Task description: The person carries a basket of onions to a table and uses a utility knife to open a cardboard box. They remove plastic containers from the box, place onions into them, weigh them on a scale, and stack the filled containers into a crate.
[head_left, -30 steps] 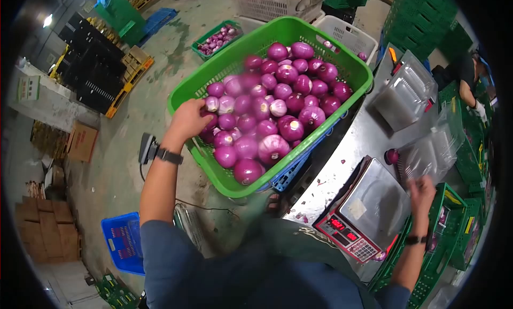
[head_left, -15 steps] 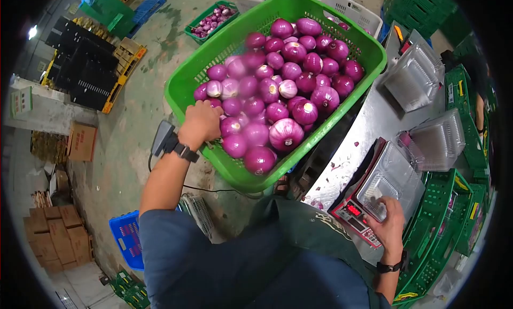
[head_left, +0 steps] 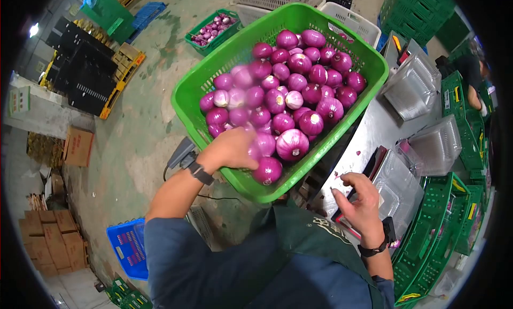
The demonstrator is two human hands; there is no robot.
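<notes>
A bright green basket (head_left: 187, 84) holds many red onions (head_left: 293, 144), peeled and shiny. My left hand (head_left: 230, 148) reaches over the basket's near left rim, among the onions. Its thumb points toward a large onion (head_left: 267, 171) near the front corner; the other fingertips are hidden, and a blurred patch covers part of the pile. Over the right-hand metal table (head_left: 342, 164), my right hand (head_left: 360, 205) is raised with thumb and fingers apart, holding nothing. Beneath and beside it lies a clear plastic tray (head_left: 398, 183) on a red scale (head_left: 347, 229), mostly covered by the hand.
Stacked clear containers (head_left: 411, 87) stand farther back on the table, with more clear containers (head_left: 435, 146) nearer. Green crates (head_left: 427, 239) line the right side, where another person's arm (head_left: 474, 98) shows. A small green crate of onions (head_left: 214, 31) sits beyond the basket.
My left hand has moved right and nearer, deeper over the onions. My right hand has lifted off the scale and tray and moved left. The basket appears slightly lower in view.
</notes>
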